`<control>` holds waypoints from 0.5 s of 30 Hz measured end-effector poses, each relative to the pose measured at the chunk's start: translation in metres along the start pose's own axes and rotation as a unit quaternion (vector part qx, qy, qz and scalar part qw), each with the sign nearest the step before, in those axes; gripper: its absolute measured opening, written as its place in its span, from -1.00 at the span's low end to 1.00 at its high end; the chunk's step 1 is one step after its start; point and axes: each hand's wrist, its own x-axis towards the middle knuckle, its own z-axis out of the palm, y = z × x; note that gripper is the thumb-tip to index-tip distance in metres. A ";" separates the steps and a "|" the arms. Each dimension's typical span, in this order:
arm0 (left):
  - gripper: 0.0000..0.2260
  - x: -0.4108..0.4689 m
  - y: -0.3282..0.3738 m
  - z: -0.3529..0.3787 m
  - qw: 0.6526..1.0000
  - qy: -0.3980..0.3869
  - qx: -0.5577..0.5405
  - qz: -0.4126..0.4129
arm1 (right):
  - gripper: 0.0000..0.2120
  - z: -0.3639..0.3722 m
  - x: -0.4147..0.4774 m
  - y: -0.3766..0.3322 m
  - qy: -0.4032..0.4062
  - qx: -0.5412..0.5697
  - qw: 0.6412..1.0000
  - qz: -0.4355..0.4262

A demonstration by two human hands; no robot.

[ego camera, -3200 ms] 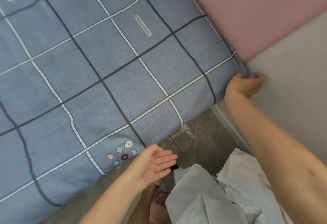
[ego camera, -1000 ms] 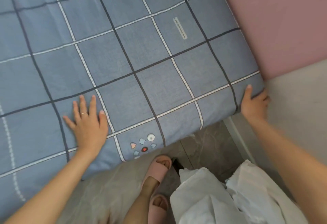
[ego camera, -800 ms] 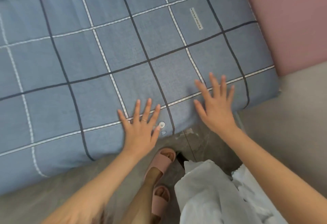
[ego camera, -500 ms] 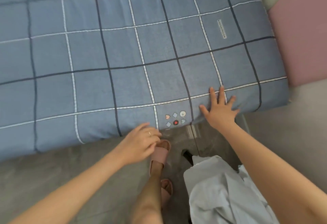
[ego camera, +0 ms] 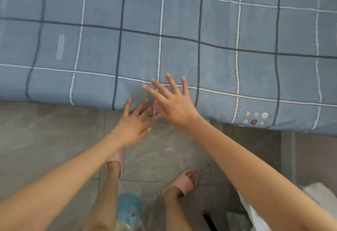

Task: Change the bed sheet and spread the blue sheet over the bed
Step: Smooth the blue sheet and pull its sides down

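We look down on the blue sheet [ego camera: 182, 39], crossed by a grid of dark and white lines, which lies spread flat over the bed [ego camera: 54, 93] and folds down over its near edge above the grey tiled floor [ego camera: 45, 148]. Both of the person's bare arms reach forward to that edge. The left grip [ego camera: 134, 123] is open, its fingers [ego camera: 127, 105] straight and fanned, their tips at the sheet's hanging edge while the palm hangs over the floor. The right grip [ego camera: 175, 103] is open too, its fingers [ego camera: 171, 83] splayed wide over the sheet just inside the edge. It holds nothing, and blur keeps us from telling whether the palm presses the cloth. The two grips overlap, the right one lying across the left one's fingertips. To the right, near the edge, we find a small cluster of stitched shapes [ego camera: 255, 117] on the sheet, and to the left a pale narrow label [ego camera: 60, 46]. Below, the person's feet stand in pink slippers [ego camera: 182, 183] on the floor. A blurred light-blue thing [ego camera: 128, 210] shows between the legs, and white cloth [ego camera: 326, 190] lies at the lower right corner.
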 end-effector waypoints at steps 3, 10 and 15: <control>-0.66 -0.047 -0.053 -0.019 0.991 -0.023 -0.092 0.097 | -0.14 0.037 -0.035 0.012 -0.074 -0.055 0.990 0.103; -0.51 -0.077 -0.184 -0.075 0.975 0.119 -0.102 -0.159 | -0.38 0.064 -0.097 -0.055 -0.373 -0.075 0.836 0.395; -0.35 -0.117 -0.244 -0.033 0.919 -0.095 -0.097 -0.371 | -0.45 0.048 -0.004 -0.123 -0.275 0.007 0.938 0.211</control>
